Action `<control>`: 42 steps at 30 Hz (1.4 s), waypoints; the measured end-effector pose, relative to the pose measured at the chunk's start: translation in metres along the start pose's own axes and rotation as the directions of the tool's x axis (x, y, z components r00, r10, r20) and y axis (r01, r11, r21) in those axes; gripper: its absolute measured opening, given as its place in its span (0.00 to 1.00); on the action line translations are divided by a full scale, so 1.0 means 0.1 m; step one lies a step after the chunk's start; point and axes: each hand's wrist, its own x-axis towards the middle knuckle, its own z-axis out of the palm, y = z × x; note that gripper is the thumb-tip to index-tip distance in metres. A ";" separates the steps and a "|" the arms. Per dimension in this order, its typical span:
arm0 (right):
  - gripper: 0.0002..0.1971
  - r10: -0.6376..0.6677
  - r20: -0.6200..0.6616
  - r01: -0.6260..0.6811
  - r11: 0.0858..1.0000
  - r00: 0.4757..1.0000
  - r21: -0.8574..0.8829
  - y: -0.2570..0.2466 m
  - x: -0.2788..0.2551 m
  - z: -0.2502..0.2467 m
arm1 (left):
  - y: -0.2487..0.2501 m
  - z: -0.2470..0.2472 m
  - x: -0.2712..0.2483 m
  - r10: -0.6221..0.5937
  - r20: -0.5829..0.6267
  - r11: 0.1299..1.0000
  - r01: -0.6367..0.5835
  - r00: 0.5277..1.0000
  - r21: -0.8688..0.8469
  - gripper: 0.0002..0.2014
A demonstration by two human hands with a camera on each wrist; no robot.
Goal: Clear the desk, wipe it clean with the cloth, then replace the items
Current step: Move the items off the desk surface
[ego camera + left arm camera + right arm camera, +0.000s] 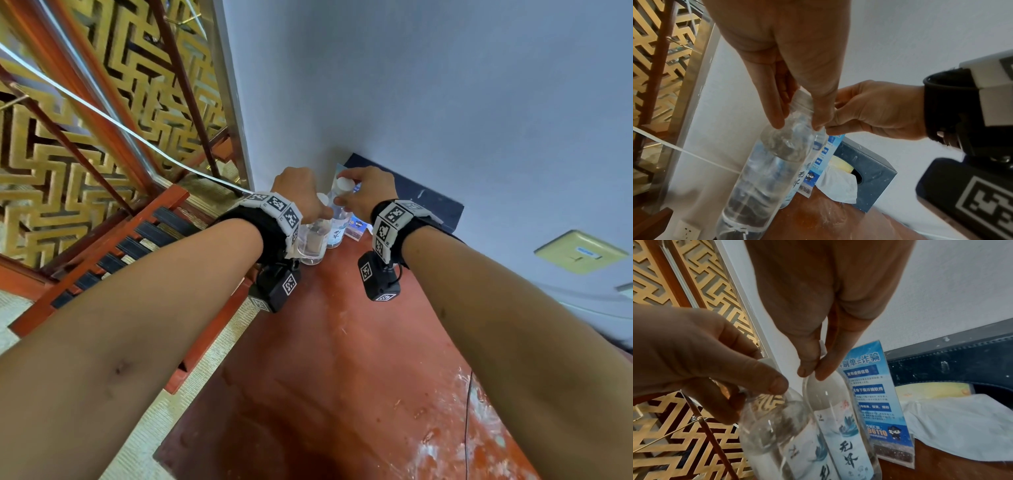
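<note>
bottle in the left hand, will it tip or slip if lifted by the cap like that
The bottle looks full of water, so probably heavy for its size. The left hand only pinches its cap, so it may swing. It is tall and narrow, likely to tip against the second bottle if nudged.

A hotel-like room or lobby corner: a red wooden desk against a plain wall, gilded lattice screen, tissue box, branded water bottles and an anti-fraud notice card.
</note>
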 end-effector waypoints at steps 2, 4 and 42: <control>0.24 0.007 0.010 -0.007 0.999 1.000 0.047 0.00 -0.01 0.01 | 0.01 0.01 -0.01 -0.017 0.003 1.000 0.017 1.000 -0.023 0.21; 0.25 0.008 0.010 -0.009 0.998 1.000 0.055 0.01 -0.04 0.01 | 0.03 0.01 -0.02 -0.021 0.004 0.999 0.021 1.000 -0.033 0.22; 0.16 0.314 -0.411 -0.255 0.947 0.856 0.194 2.21 -2.10 -2.26 | 3.31 0.75 -1.36 0.347 0.105 0.935 -0.352 0.932 0.040 0.27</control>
